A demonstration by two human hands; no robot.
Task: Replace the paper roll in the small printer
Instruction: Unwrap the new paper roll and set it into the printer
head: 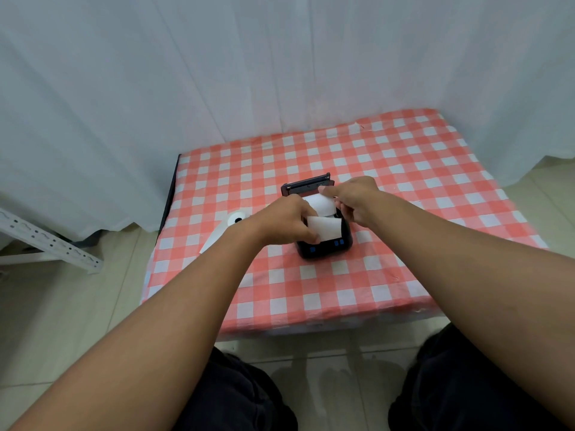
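Plainly, from where I stand:
Curtain [217, 73]: white cloth hanging behind and to both sides of the bench.
Bench [389, 275]: low, covered in a red-and-white checked cloth; the person's dark-trousered knees show at its near edge.
Rack [46, 241]: a white perforated metal frame on the floor to the left.
Printer [325, 247]: small and dark, near the middle of the bench, blue buttons on its near face, lid [308, 185] tipped up at the back.
Spare roll [236, 219]: white paper roll lying on the cloth left of the printer, partly hidden by the left forearm, a strip trailing toward the bench's left edge.
Paper roll [322, 203]: white, sitting in the open printer, its loose end [325, 228] drawn forward over the top.
Left hand [286, 222]: fingers curled, thumb and fingers pinching the left edge of the loose end.
Right hand [351, 197]: curled over the right side of the roll in the printer, fingertips on it.
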